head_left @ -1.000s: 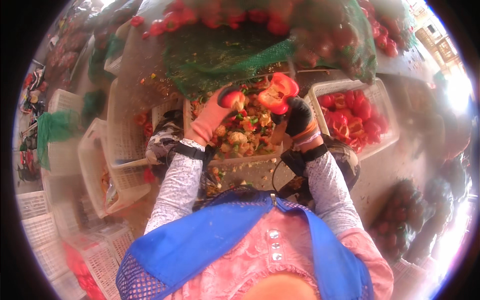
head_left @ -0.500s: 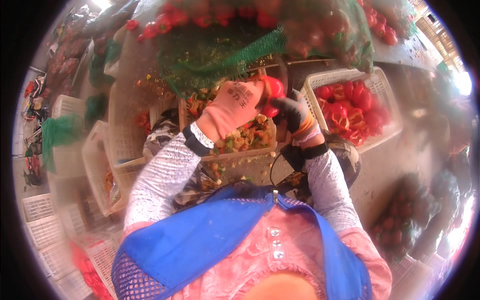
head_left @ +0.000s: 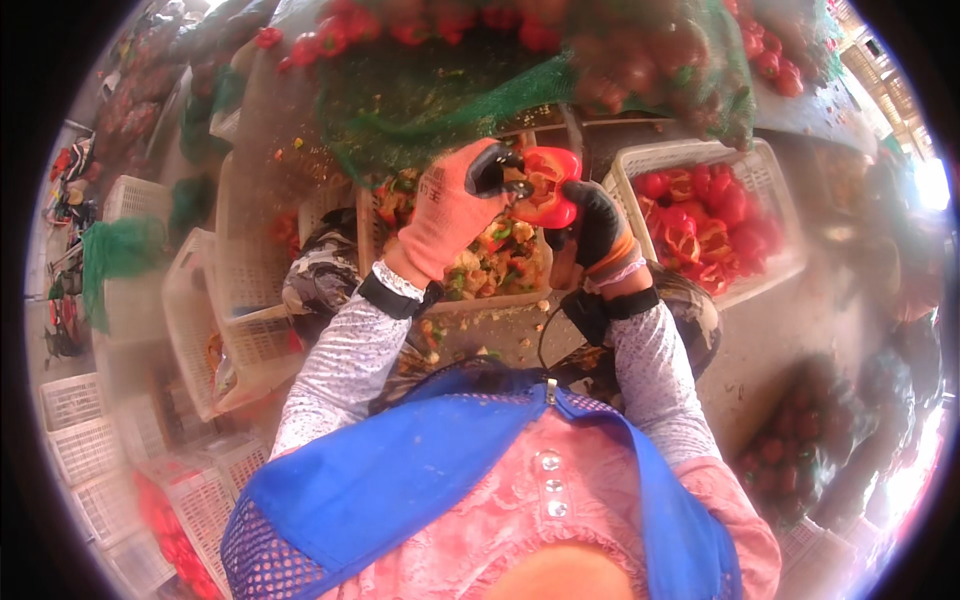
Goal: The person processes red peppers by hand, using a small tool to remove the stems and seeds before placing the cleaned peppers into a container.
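Nearest the camera, a pink shirt point(head_left: 480, 490) is seen under an open blue vest point(head_left: 390, 475). Both forearms are covered by pale patterned sleeves and banded in black at the wrists. Camouflage trousers point(head_left: 690, 305) are seen at the knees.

Beyond the knees, a cut red pepper point(head_left: 552, 190) is held up between the two hands, above a pale crate point(head_left: 492, 302) of scraps, with its hollow, cut side turned toward the left hand. By the right hand point(head_left: 600, 228), in a black and orange glove, the pepper is grasped at its right side. The left hand point(head_left: 452, 205), in a pink-orange glove with black fingers, is placed just beside the cut side, its thumb and fingers curved; whether anything is pinched there cannot be told. Pepper cores and seedy scraps point(head_left: 480, 270), with bits of red and green, are piled in the crate below.

To the right, a white crate point(head_left: 752, 284) is filled with opened red peppers point(head_left: 705, 230). To the left, pale plastic crates point(head_left: 190, 335) are set close together. Farther out, dark netted sacks point(head_left: 800, 435) are seen at the right. Past the scraps, green netting point(head_left: 450, 125) is spread, and whole red peppers point(head_left: 335, 38) are heaped beyond it.
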Action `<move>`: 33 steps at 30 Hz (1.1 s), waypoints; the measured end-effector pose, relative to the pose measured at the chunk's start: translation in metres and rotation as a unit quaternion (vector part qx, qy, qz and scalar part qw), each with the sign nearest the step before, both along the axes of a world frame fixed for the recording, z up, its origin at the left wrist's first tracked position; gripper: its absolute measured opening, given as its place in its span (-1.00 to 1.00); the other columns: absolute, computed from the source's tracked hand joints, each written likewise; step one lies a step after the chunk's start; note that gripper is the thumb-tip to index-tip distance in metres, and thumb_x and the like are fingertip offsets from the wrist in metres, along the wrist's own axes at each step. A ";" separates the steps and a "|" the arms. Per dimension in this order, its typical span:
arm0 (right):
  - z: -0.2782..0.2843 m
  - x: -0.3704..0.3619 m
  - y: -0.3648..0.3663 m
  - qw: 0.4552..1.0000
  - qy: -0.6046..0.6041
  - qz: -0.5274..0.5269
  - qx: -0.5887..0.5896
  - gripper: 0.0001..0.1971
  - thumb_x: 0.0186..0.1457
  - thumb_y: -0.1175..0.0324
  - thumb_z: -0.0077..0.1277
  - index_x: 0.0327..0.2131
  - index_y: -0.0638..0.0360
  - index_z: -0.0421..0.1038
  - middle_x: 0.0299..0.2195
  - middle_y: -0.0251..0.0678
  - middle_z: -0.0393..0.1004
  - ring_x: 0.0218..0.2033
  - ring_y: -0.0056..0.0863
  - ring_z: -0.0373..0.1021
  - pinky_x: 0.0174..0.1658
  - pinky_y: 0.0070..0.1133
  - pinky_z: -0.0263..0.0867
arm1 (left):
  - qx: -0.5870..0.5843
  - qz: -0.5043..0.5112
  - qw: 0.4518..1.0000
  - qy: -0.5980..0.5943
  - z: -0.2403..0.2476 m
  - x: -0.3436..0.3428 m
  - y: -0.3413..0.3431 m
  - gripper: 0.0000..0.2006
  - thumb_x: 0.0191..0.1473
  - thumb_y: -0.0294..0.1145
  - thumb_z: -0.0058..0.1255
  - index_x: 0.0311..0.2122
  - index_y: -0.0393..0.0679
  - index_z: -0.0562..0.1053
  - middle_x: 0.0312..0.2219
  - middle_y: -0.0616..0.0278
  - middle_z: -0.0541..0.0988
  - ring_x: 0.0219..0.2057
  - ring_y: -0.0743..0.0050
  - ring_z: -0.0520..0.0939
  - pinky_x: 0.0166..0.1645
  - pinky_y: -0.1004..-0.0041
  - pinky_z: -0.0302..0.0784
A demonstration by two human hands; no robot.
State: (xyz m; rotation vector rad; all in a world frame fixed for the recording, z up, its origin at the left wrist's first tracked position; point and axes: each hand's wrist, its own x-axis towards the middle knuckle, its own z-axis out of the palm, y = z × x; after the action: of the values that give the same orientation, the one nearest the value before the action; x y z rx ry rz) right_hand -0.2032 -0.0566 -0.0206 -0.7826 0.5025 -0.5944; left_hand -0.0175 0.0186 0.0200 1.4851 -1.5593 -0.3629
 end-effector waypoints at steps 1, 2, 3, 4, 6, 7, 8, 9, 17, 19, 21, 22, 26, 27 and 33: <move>-0.002 0.000 -0.001 1.000 -0.004 0.005 0.007 -0.76 0.02 0.22 -0.03 -0.43 0.22 0.46 -0.62 -0.35 0.39 -0.63 -0.58 0.29 -0.51 -0.62 0.21 | -0.015 -0.019 0.999 -0.031 0.008 -0.002 -0.001 -0.70 -0.12 -0.46 0.21 -0.18 -0.13 0.54 -0.42 0.12 0.60 -0.38 0.11 0.64 -0.32 0.37 0.52; -0.002 0.001 -0.001 0.998 -0.011 0.006 -0.064 -0.81 0.00 0.29 -0.03 -0.41 0.22 0.45 -0.59 -0.32 0.42 -0.62 -0.56 0.30 -0.52 -0.61 0.22 | -0.031 -0.035 0.997 -0.064 0.013 -0.003 -0.001 -0.68 -0.14 -0.46 0.22 -0.18 -0.11 0.54 -0.41 0.15 0.60 -0.37 0.11 0.64 -0.32 0.35 0.53; -0.002 0.002 -0.001 0.991 -0.018 0.006 -0.134 -0.84 -0.02 0.37 -0.04 -0.38 0.22 0.44 -0.56 -0.29 0.44 -0.62 -0.55 0.32 -0.53 -0.59 0.24 | -0.024 -0.037 0.993 -0.109 0.016 -0.005 -0.003 -0.71 -0.14 -0.43 0.22 -0.21 -0.09 0.53 -0.41 0.17 0.59 -0.37 0.12 0.63 -0.32 0.34 0.53; -0.002 0.002 -0.002 0.979 -0.007 0.020 -0.202 -0.85 -0.04 0.43 -0.05 -0.35 0.22 0.42 -0.52 -0.25 0.46 -0.60 -0.53 0.34 -0.53 -0.58 0.25 | -0.017 -0.039 0.987 -0.154 0.017 -0.007 -0.005 -0.73 -0.15 -0.40 0.22 -0.24 -0.07 0.52 -0.41 0.19 0.59 -0.37 0.13 0.63 -0.33 0.33 0.53; -0.003 -0.001 -0.007 0.941 0.032 0.053 -0.332 -0.80 -0.08 0.54 -0.07 -0.29 0.20 0.39 -0.41 -0.17 0.50 -0.57 -0.48 0.39 -0.53 -0.57 0.29 | -0.005 -0.048 0.970 -0.239 0.017 -0.010 -0.012 -0.77 -0.16 -0.35 0.21 -0.31 -0.03 0.51 -0.40 0.23 0.59 -0.37 0.15 0.63 -0.34 0.30 0.53; -0.005 0.001 -0.006 0.921 0.028 0.040 -0.386 -0.77 -0.10 0.57 -0.06 -0.27 0.20 0.38 -0.36 -0.15 0.52 -0.55 -0.45 0.41 -0.52 -0.57 0.31 | 0.006 -0.060 0.957 -0.285 0.011 -0.007 -0.015 -0.67 -0.14 -0.23 0.24 -0.21 -0.05 0.51 -0.37 0.17 0.59 -0.34 0.09 0.62 -0.31 0.30 0.53; -0.006 0.000 -0.004 0.898 0.027 0.020 -0.438 -0.74 -0.12 0.59 -0.06 -0.25 0.20 0.38 -0.32 -0.12 0.53 -0.53 -0.43 0.43 -0.51 -0.58 0.33 | 0.004 -0.075 0.957 -0.280 0.007 -0.005 -0.018 -0.67 -0.15 -0.22 0.25 -0.22 -0.06 0.52 -0.38 0.16 0.59 -0.34 0.08 0.62 -0.32 0.29 0.53; -0.008 0.004 0.004 0.876 -0.007 -0.036 -0.480 -0.72 -0.13 0.59 -0.04 -0.24 0.21 0.38 -0.29 -0.12 0.53 -0.51 -0.41 0.45 -0.49 -0.58 0.34 | 0.003 -0.089 0.958 -0.274 0.004 -0.004 -0.020 -0.66 -0.16 -0.22 0.26 -0.23 -0.07 0.52 -0.38 0.15 0.60 -0.34 0.08 0.62 -0.33 0.27 0.52; -0.006 0.000 -0.006 0.996 -0.003 0.080 -0.046 -0.59 0.07 0.23 -0.04 -0.04 0.27 0.42 -0.26 -0.20 0.55 -0.32 -0.39 0.52 -0.35 -0.56 0.43 | 0.001 0.051 0.998 -0.025 0.001 -0.009 -0.004 -0.78 -0.17 -0.45 0.26 -0.35 -0.19 0.50 -0.44 0.09 0.60 -0.46 0.09 0.59 -0.36 0.42 0.53; 0.004 0.002 0.003 0.982 -0.125 0.037 0.134 -0.59 0.02 0.25 0.01 -0.06 0.25 0.43 -0.29 -0.24 0.55 -0.22 -0.42 0.51 -0.24 -0.55 0.44 | 0.010 0.101 0.992 0.080 -0.002 0.006 0.005 -0.76 -0.14 -0.46 0.25 -0.30 -0.23 0.51 -0.41 0.03 0.60 -0.41 0.04 0.60 -0.28 0.39 0.55; 0.002 -0.003 -0.001 0.992 -0.074 -0.003 0.098 -0.54 -0.01 0.22 0.03 -0.04 0.25 0.42 -0.35 -0.28 0.54 -0.37 -0.52 0.45 -0.34 -0.64 0.35 | 0.015 0.136 0.990 0.031 -0.009 0.034 0.019 -0.73 -0.12 -0.47 0.24 -0.25 -0.26 0.51 -0.37 -0.03 0.60 -0.33 -0.01 0.61 -0.19 0.35 0.56; -0.006 -0.004 -0.007 0.996 -0.052 -0.002 0.076 -0.54 -0.01 0.21 0.03 -0.05 0.25 0.42 -0.36 -0.30 0.53 -0.43 -0.57 0.42 -0.38 -0.66 0.30 | 0.016 0.140 0.988 -0.066 -0.026 0.054 0.023 -0.72 -0.12 -0.49 0.23 -0.22 -0.26 0.52 -0.34 -0.05 0.59 -0.27 -0.04 0.61 -0.14 0.34 0.55; 0.006 0.006 -0.004 0.999 -0.035 -0.015 -0.005 -0.58 -0.03 0.21 0.03 -0.12 0.24 0.45 -0.44 -0.35 0.50 -0.54 -0.65 0.32 -0.48 -0.70 0.21 | 0.013 0.199 0.944 -0.262 -0.045 0.065 0.028 -0.69 -0.10 -0.52 0.21 -0.16 -0.24 0.53 -0.28 -0.08 0.59 -0.07 -0.12 0.55 0.00 0.24 0.49; 0.013 0.006 0.002 0.999 -0.033 -0.029 -0.012 -0.60 -0.03 0.21 0.03 -0.14 0.24 0.46 -0.46 -0.37 0.49 -0.55 -0.65 0.32 -0.49 -0.70 0.20 | 0.101 0.144 0.976 -0.131 -0.017 0.054 0.025 -0.69 -0.12 -0.49 0.22 -0.18 -0.22 0.52 -0.19 -0.09 0.56 -0.01 -0.09 0.52 0.00 0.23 0.48; 0.018 0.004 0.000 0.996 -0.033 -0.080 -0.035 -0.62 -0.05 0.28 0.03 -0.14 0.26 0.45 -0.51 -0.40 0.46 -0.58 -0.68 0.29 -0.56 -0.71 0.15 | 0.050 0.163 0.978 -0.119 -0.007 0.030 0.017 -0.58 -0.13 -0.48 0.25 -0.08 -0.22 0.48 -0.14 -0.09 0.57 -0.08 0.06 0.59 -0.05 0.34 0.50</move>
State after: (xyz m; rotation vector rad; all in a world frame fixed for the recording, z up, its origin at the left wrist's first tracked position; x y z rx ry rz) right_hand -0.1990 -0.0568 -0.0022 -0.7913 0.4876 -0.7884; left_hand 0.0122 0.0358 0.0134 1.8848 -1.4598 -0.0760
